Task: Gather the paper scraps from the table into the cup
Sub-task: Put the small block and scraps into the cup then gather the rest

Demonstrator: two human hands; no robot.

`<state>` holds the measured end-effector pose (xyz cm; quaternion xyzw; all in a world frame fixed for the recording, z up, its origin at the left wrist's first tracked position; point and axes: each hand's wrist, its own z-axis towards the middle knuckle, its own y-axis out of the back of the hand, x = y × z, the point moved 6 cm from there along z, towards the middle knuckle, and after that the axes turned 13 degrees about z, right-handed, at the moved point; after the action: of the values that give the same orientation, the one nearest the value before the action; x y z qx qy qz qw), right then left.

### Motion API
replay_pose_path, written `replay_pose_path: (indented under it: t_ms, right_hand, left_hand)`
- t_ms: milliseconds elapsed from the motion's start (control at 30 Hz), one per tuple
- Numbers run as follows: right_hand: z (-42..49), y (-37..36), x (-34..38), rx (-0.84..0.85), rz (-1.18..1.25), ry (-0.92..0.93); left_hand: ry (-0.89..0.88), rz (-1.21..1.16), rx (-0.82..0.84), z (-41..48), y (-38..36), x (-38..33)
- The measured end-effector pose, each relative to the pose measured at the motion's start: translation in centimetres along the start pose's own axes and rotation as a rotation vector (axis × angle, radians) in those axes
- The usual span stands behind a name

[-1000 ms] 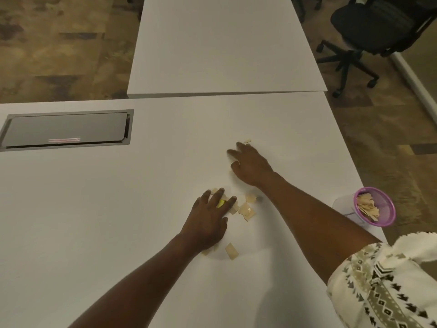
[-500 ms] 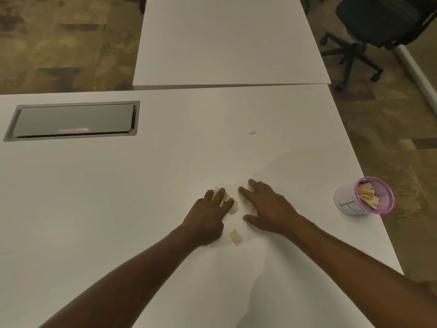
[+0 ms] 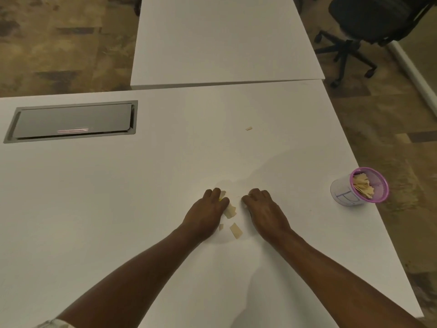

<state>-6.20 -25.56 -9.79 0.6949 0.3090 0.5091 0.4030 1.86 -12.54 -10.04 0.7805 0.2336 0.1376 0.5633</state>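
Both my hands rest knuckles-up on the white table, close together. My left hand has its fingers curled over tan paper scraps, with a yellow bit showing at its fingertips. The fingers of my right hand are curled in too, and the scraps it swept inward are hidden beneath it. Two loose scraps lie between my wrists. One small scrap lies alone farther out. The purple-rimmed cup, partly filled with scraps, stands to the right near the table's edge.
A grey cable hatch is set into the table at the far left. A second white table butts against the far side. A black office chair stands on the floor at the top right.
My right hand has drawn back from the far scrap toward my left hand, sweeping scraps in, and its fingers have curled. The left hand stayed over its pile.
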Motion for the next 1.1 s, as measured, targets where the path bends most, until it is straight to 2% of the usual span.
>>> replay_pose_path:
  t_ms: [133, 333, 467, 633, 700, 933, 1000, 1100]
  right_hand:
    - [0.3, 0.3, -0.4, -0.054, 0.077, -0.033]
    - [0.3, 2.2, -1.9, -0.28, 0.586, -0.289]
    - [-0.4, 2.6, -3.2, -0.335, 0.878, -0.513]
    - [-0.9, 4.4, -4.1, -0.406, 1.094, -0.579]
    - [-1.2, 6.1, -4.8, -0.447, 1.089, -0.546]
    - [-4.5, 15.0, -10.2, -0.657, 0.845, -0.409]
    - [-6.0, 17.5, -12.5, -0.722, 0.734, -0.42]
    - [-8.1, 20.0, -16.4, -0.755, 0.542, -0.553]
  left_hand:
    - [0.047, -0.117, -0.023, 0.1, 0.3, 0.3]
    - [0.277, -0.471, -0.145, 0.0, 0.9, 1.5]
    - [0.403, -0.69, -0.178, -0.1, 1.2, 2.1]
    - [0.441, -0.861, -0.23, 0.3, 3.0, 1.0]
    - [0.419, -0.865, -0.24, 1.1, 4.0, -0.1]
    - [0.235, -0.806, -0.273, 6.8, 9.7, -7.7]
    - [0.159, -0.805, -0.273, 8.7, 11.3, -10.8]
    - [0.046, -0.786, -0.247, 11.5, 13.4, -16.0]
